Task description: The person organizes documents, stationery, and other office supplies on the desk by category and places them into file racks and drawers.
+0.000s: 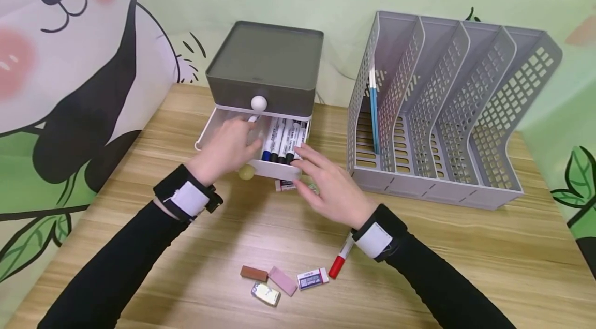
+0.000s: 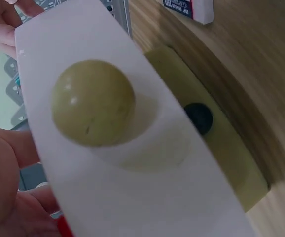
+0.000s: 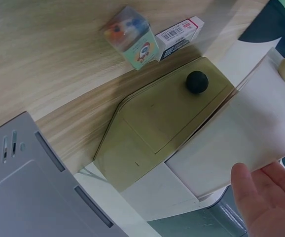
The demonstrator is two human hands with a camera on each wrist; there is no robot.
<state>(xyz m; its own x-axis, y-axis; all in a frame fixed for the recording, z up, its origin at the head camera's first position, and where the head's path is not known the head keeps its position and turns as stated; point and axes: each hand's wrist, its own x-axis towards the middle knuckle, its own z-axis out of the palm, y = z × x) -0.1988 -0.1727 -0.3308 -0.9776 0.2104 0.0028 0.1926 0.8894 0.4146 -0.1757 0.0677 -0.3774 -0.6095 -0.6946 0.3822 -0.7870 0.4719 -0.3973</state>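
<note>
My left hand (image 1: 228, 145) reaches down into the pulled-out white drawer (image 1: 274, 169) of a small desk organizer (image 1: 270, 57). Its fingers are bent round a marker whose white end (image 1: 253, 119) shows past them. Low in the left wrist view, a red cap (image 2: 64, 227) shows beside the fingers. Several white markers (image 1: 284, 137) with blue and black caps lie side by side in the drawer. Over the drawer's front right corner, my right hand (image 1: 332, 184) has its fingers extended, fingertips at the rim. The drawer front carries a round olive knob (image 2: 93, 102).
Below is an olive drawer (image 3: 162, 113) with a black knob. A boxed eraser (image 3: 179, 37) and a small clear-and-green box (image 3: 132, 37) stand before it. Nearer lie several erasers (image 1: 282, 281) and a red-capped marker (image 1: 342, 256). A grey file rack (image 1: 437, 189) stands right.
</note>
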